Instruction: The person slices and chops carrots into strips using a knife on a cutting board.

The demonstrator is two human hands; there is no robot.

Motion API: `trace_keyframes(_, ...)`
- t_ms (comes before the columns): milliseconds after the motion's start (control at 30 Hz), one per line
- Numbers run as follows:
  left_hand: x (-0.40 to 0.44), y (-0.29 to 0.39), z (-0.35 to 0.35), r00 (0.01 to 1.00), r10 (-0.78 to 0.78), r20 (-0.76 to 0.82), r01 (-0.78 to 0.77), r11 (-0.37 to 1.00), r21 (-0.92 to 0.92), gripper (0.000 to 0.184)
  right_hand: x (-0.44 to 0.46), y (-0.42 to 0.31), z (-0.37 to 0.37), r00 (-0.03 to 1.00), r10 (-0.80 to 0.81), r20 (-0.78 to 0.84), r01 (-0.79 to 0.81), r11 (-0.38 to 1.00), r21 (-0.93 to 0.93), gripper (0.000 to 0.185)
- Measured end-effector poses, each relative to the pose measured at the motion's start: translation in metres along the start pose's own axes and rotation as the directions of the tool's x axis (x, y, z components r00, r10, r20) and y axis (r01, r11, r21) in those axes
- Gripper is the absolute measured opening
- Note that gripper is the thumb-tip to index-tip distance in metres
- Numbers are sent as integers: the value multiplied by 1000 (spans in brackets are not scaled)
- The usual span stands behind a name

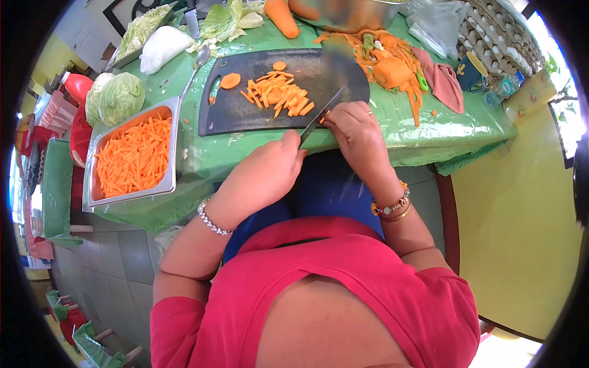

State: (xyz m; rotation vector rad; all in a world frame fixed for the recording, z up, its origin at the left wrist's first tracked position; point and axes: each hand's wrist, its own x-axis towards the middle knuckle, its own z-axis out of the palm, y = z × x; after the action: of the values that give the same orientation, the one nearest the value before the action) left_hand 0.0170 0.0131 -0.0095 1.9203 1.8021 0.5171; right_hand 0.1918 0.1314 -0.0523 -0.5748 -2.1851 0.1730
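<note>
My left hand (265, 172) is closed round the handle of a knife (322, 114), its blade slanting up to the right over the cutting board's near edge. The fingers of my right hand (357, 132) are pinched together close beside the blade. A small orange-brown piece (323, 116) shows at those fingertips, too small to name surely. On the dark cutting board (230, 116) lie a pile of carrot sticks (276, 93) and two carrot slices, the larger carrot slice (230, 81) near the handle hole.
A metal pan (178, 132) of carrot sticks stands left, by a cabbage (121, 98) and a spoon (195, 69). Carrot peelings (408, 86), a pink cloth (443, 86), a mug (471, 70) and egg trays (494, 40) lie right. Whole carrots (282, 18) lie behind.
</note>
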Motion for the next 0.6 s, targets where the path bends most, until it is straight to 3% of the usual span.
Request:
trace_keyframes(333,22,0,2,997,-33,75,28,998,64,23,7,6,2,999,-30,27,28,998,56,7)
trace_keyframes(400,34,-12,12,985,166,-41,-157,973,170,21,8,6,0,998,-34,43,31,998,61,7)
trace_keyframes(533,40,-8,10,973,219,-79,-202,962,185,20,8,3,1,1000,-17,-7,18,998,62,5)
trace_keyframes(600,33,-1,0,998,12,58,-17,997,77,22,8,2,3,1000,-11,-11,12,999,44,4)
